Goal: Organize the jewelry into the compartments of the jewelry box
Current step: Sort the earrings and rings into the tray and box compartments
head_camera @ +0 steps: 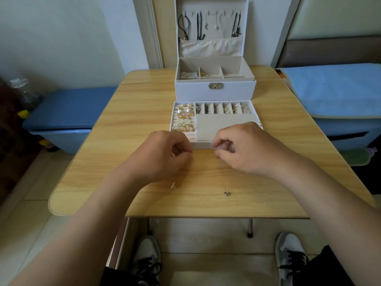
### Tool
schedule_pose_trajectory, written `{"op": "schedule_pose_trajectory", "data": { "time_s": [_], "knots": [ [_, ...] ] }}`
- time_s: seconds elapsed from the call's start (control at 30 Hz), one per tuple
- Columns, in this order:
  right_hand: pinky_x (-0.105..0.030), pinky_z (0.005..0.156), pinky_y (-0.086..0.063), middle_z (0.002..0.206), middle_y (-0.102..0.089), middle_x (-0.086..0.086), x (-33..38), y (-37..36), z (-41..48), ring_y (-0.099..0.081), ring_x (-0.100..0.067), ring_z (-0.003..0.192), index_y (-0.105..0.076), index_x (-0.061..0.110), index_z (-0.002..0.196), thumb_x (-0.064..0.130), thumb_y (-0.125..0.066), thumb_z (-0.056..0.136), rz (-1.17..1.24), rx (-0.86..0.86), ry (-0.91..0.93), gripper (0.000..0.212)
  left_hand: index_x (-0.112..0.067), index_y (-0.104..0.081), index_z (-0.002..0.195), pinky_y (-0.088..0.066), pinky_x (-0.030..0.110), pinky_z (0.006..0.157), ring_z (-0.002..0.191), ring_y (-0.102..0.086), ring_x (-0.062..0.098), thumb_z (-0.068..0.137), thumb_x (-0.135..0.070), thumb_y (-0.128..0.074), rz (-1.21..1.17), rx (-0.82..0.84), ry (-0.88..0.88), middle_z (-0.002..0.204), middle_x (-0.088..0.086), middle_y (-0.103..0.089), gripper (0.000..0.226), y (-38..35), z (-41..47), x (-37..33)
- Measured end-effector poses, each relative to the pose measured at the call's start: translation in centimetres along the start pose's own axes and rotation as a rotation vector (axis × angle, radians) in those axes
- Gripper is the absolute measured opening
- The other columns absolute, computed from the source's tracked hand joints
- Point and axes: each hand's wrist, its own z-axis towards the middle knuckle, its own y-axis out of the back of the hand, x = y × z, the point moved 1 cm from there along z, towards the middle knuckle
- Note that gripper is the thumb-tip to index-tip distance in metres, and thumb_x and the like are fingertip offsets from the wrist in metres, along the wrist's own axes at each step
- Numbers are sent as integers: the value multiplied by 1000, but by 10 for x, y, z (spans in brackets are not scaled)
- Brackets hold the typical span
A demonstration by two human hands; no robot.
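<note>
The removable tray (172, 120) of the jewelry box (214, 92) sits on the desk (123, 131) directly in front of the box, with its ring rolls and narrow back slots (222, 108) partly filled. The left hand (165, 157) is curled and pinches a thin gold piece (192, 151) at its fingertips, just short of the tray's front wall. The right hand (245, 149) is also curled, fingertips drawn together; whether it grasps anything cannot be told. A small stud (217, 156) lies on the desk just beside those fingertips. Two more items lie loose nearer the desk's front edge — a gold earring (173, 185) partly under the left wrist and a silver stud (226, 194). Principal hazards: the pinched piece is thin, so a light or off-centre grip is likely to let it slip and bounce off the hard desk to the floor. The left forearm passes over the gold earring, and a sweep of the wrist could push it off the edge. The back slots are narrow and close together — a hurried release risks dropping a piece into the wrong compartment.
</note>
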Motion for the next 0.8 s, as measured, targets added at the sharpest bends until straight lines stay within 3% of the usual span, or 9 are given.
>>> {"op": "schedule_pose_trajectory", "data": {
  "time_s": [0.23,0.37,0.57,0.8],
  "knots": [
    [-14,64,-41,80,-67,12,36,-16,-5,-53,11,69,-76,24,91,24,-70,87,57,86,163,7,-11,-72,83,-47,11,62,63,-61,4,80,-3,-77,-106,-40,11,72,0,-69,9,13,-9,10],
    [-26,70,-48,83,-66,14,51,-31,-7,-49,8,64,-75,28,96,33,-70,88,62,120,199,10,-11,-73,85,-51,15,62,66,-64,14,78,-4,-79,-119,-71,6,73,3,-70,12,18,-15,15],
    [-35,74,-52,84,-61,13,62,-47,-5,-48,-1,71,-73,30,101,43,-70,87,40,148,234,20,-16,-71,83,-53,21,65,68,-65,14,77,-2,-80,-134,-118,4,75,2,-70,18,23,-22,20],
    [-36,71,-51,83,-56,14,63,-51,-1,-46,-2,70,-73,27,91,36,-67,91,28,146,284,11,-17,-67,83,-54,21,69,72,-65,15,77,4,-77,-205,-177,-16,79,1,-69,24,26,-23,22]
  ]
}}
